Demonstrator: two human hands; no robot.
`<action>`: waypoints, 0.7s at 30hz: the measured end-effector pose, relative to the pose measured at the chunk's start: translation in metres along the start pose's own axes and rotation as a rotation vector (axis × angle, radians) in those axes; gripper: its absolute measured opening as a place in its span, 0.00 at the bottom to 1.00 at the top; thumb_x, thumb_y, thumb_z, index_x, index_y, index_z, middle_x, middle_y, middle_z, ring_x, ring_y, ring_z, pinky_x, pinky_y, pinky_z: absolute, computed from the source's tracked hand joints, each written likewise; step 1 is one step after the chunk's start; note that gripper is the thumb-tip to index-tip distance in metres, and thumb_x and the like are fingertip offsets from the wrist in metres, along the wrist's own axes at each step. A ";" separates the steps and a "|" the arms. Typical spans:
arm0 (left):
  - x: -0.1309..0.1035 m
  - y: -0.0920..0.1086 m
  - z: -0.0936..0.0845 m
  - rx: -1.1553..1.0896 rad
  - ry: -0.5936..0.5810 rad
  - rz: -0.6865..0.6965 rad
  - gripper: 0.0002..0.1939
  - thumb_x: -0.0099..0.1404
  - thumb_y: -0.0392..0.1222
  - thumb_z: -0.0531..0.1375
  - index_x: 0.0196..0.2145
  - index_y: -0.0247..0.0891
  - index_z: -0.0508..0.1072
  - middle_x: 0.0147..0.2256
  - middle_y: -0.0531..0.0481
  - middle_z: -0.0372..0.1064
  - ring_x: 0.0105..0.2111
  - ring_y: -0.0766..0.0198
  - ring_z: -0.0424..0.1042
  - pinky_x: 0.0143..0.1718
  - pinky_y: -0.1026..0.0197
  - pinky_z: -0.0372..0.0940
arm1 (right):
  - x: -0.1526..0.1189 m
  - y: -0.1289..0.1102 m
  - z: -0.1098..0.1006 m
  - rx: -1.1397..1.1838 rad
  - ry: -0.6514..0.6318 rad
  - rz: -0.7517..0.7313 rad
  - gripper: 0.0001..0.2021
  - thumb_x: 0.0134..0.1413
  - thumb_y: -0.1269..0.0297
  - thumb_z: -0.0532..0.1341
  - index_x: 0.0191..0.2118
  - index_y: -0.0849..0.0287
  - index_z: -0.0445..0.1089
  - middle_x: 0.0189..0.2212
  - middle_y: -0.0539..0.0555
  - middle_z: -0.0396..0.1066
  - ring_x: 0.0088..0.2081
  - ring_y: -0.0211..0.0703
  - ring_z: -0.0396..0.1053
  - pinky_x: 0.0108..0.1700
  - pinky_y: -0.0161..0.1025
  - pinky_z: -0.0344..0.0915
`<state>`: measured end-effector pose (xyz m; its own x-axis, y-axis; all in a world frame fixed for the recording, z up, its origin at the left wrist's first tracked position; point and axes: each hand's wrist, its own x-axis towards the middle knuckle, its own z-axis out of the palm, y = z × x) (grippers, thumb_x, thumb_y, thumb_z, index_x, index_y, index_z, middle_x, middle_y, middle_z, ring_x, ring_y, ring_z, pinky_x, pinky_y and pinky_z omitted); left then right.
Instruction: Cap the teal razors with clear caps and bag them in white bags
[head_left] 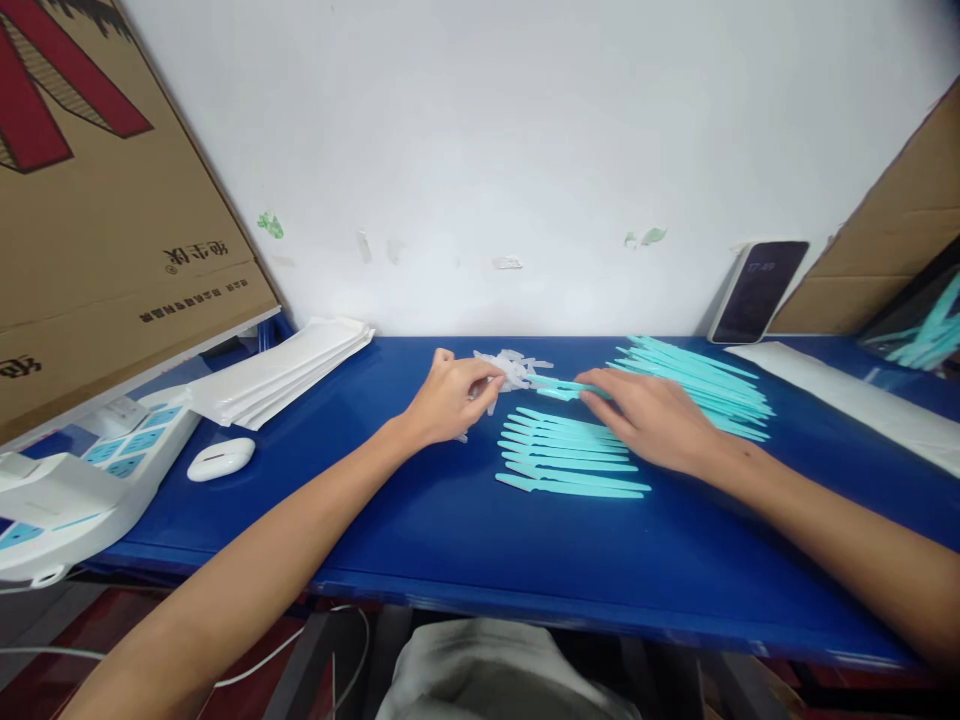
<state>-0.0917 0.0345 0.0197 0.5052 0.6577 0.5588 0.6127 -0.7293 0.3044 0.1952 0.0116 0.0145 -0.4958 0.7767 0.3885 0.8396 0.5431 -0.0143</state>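
On the desk (420,520) we've a neat row (574,489) of razors. Just beyond its left end, our L hand (454,395) has thumb & finger nearly together at the clear caps (514,366); can't tell if one's gripped. Beyond the row's right half, our R hand (652,405) holds a razor (559,384), poss. two, tip toward the caps. Loose pile (712,385) lies beyond & right of the row. Looks like we're fitting a cap; next move prob. calls for careful alignment w/ the blade end.
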 end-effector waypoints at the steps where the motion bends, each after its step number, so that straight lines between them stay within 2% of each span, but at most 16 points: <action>1: 0.000 -0.004 -0.002 0.078 -0.040 -0.004 0.15 0.72 0.44 0.53 0.37 0.38 0.79 0.25 0.52 0.74 0.24 0.65 0.67 0.45 0.52 0.58 | 0.000 0.003 0.001 -0.017 -0.009 0.018 0.19 0.71 0.56 0.47 0.52 0.55 0.71 0.46 0.58 0.78 0.39 0.51 0.76 0.32 0.43 0.63; 4: -0.002 -0.012 -0.004 0.170 -0.087 -0.024 0.15 0.69 0.44 0.55 0.32 0.37 0.78 0.16 0.56 0.64 0.18 0.67 0.60 0.46 0.51 0.58 | -0.001 0.010 0.006 -0.059 -0.023 0.032 0.18 0.70 0.60 0.47 0.51 0.56 0.73 0.44 0.60 0.76 0.39 0.52 0.74 0.33 0.44 0.63; 8: -0.003 -0.013 0.001 0.195 -0.149 -0.035 0.13 0.68 0.44 0.57 0.33 0.38 0.80 0.16 0.54 0.65 0.19 0.64 0.65 0.45 0.53 0.62 | -0.002 0.013 0.011 -0.045 -0.060 0.025 0.20 0.70 0.60 0.47 0.53 0.56 0.74 0.39 0.60 0.73 0.38 0.53 0.71 0.33 0.45 0.63; 11: -0.003 -0.009 0.002 0.252 -0.222 -0.049 0.13 0.69 0.44 0.57 0.37 0.38 0.81 0.19 0.51 0.69 0.21 0.61 0.69 0.39 0.56 0.64 | -0.002 0.011 0.012 0.015 -0.067 0.031 0.22 0.71 0.58 0.45 0.54 0.56 0.73 0.40 0.61 0.72 0.39 0.53 0.71 0.34 0.46 0.64; 14: -0.003 -0.005 0.001 0.344 -0.280 -0.042 0.14 0.70 0.45 0.57 0.42 0.37 0.81 0.26 0.45 0.75 0.27 0.57 0.73 0.34 0.57 0.64 | -0.001 0.010 0.013 0.107 -0.050 0.045 0.23 0.72 0.58 0.44 0.54 0.59 0.73 0.41 0.61 0.71 0.39 0.52 0.71 0.37 0.47 0.66; 17: -0.003 -0.003 0.002 0.421 -0.322 -0.025 0.16 0.72 0.48 0.57 0.44 0.37 0.81 0.33 0.42 0.75 0.33 0.54 0.74 0.35 0.57 0.64 | 0.001 0.010 0.014 0.176 -0.015 0.042 0.22 0.71 0.59 0.45 0.52 0.61 0.73 0.37 0.60 0.71 0.38 0.51 0.71 0.40 0.48 0.67; 21: -0.003 -0.001 0.002 0.419 -0.331 -0.017 0.15 0.72 0.48 0.58 0.46 0.39 0.81 0.38 0.42 0.73 0.38 0.53 0.72 0.37 0.56 0.64 | 0.001 0.010 0.014 0.193 0.033 0.026 0.21 0.71 0.58 0.46 0.53 0.60 0.73 0.36 0.60 0.72 0.38 0.52 0.71 0.39 0.48 0.67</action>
<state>-0.0924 0.0335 0.0158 0.6166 0.7421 0.2628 0.7782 -0.6251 -0.0606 0.1999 0.0225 0.0021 -0.4641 0.7820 0.4160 0.7922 0.5766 -0.2001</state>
